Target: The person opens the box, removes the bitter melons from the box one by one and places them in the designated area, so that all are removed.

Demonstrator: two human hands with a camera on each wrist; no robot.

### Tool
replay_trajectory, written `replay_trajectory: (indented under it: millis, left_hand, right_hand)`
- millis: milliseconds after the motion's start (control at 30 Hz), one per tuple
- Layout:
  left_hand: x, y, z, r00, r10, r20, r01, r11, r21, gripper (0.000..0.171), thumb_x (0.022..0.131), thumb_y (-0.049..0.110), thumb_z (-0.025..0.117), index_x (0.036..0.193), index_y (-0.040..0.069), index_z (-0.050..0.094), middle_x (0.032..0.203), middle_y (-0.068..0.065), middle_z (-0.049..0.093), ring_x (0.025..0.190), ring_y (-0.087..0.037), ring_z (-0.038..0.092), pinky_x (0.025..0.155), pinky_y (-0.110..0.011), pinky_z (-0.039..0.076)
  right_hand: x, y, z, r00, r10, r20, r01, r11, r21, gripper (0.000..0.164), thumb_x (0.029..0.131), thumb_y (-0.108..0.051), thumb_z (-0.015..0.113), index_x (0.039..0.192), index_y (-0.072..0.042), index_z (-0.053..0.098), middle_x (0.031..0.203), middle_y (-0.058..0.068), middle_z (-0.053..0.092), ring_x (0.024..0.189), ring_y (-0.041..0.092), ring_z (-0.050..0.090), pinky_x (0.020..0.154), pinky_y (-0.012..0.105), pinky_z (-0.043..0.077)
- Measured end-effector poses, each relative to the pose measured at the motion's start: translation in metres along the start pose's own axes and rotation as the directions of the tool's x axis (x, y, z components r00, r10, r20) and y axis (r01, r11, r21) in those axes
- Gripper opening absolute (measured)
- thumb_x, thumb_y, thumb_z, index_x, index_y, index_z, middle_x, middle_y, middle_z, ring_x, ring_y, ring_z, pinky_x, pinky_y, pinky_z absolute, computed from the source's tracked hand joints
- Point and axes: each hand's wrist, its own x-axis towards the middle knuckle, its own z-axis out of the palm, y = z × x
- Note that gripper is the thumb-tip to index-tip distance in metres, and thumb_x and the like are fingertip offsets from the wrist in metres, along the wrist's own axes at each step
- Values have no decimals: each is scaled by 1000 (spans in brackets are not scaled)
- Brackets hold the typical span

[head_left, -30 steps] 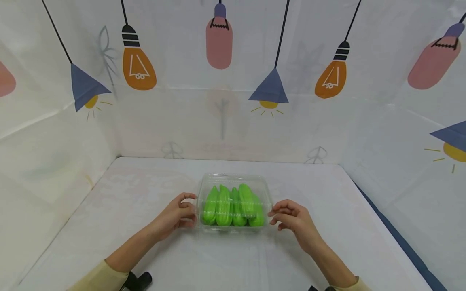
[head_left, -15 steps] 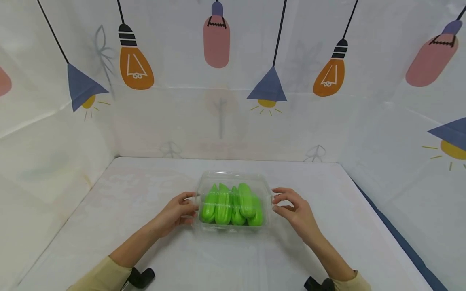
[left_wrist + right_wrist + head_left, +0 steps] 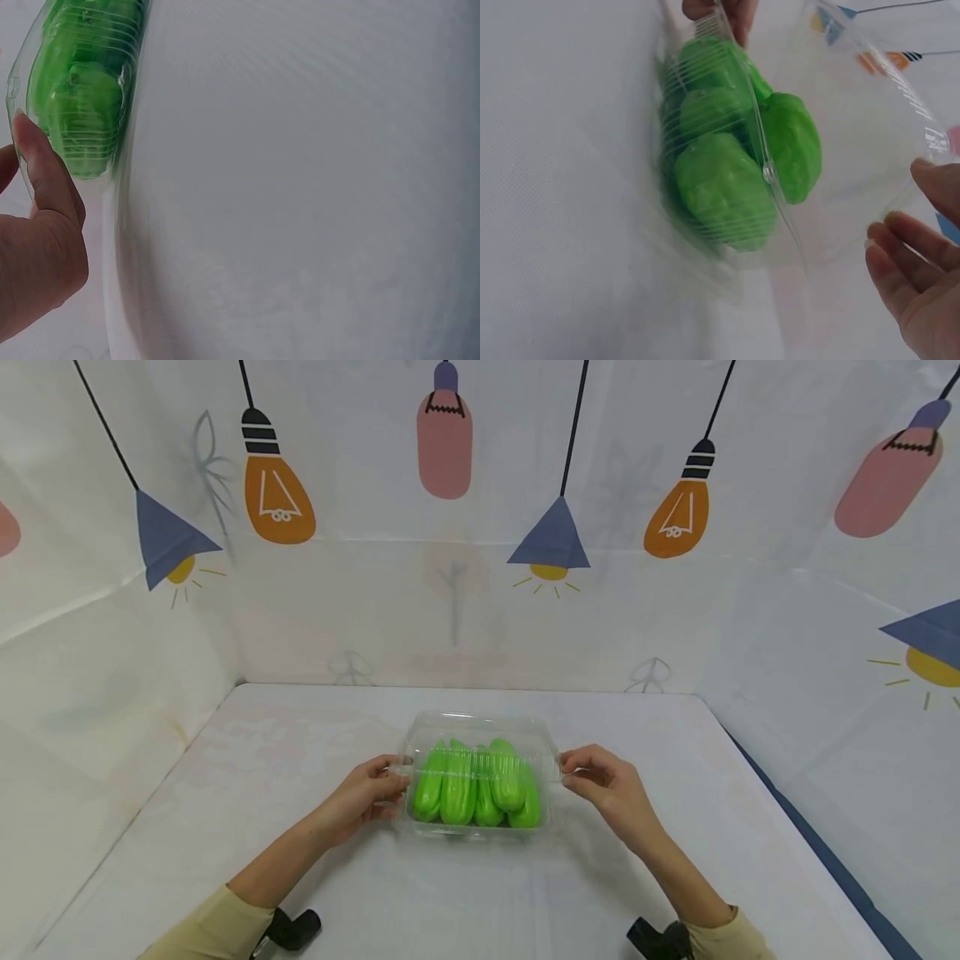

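- The clear plastic box is set on the white bench, between the left hand and the right hand.
- Its walls are ribbed; its transparent lid is tilted up.
- Bright green vegetables are laid side by side inside.
- The box's clear edge is pinched by the left fingers, the lid's edge by the right.

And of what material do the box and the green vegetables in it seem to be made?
The box looks like thin, clear, glossy plastic: you see through its ribbed walls, and its edges catch light. The green vegetables have a smooth, slightly shiny finish and one very even colour, so perhaps moulded plastic or foam, unclear which.
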Motion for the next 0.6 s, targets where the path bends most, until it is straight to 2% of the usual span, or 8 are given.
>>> replay_trajectory:
  millis: [233,300,600]
  left_hand:
    - [-1,-1,-1,1000,-7,0,7,1000,-6,46,99,24,61,135,1,43,90,1,58,79,-10,58,67,-21,57]
    - [-2,-2,-1,1000,-7,1,7,1000,-2,47,99,23,62,136,1,43,90,1,59,79,-10,58,67,-21,57]
    - [-4,-1,-2,1000,14,8,-14,1000,7,55,98,21,63,143,-1,39,90,-1,57,75,-9,59,65,-20,58]
  right_hand:
    - [2,-3,-1,1000,-2,11,2,1000,30,11,91,-4,69,99,-1,63,115,26,63,106,8,67,88,20,57]
    - [3,-4,0,1000,2,11,-2,1000,28,10,92,-5,69,99,-1,63,115,26,63,107,7,67,88,20,57]
    - [11,-10,2,1000,8,-27,-7,1000,19,11,94,-10,68,101,-3,63,112,17,65,105,21,68,87,20,57]
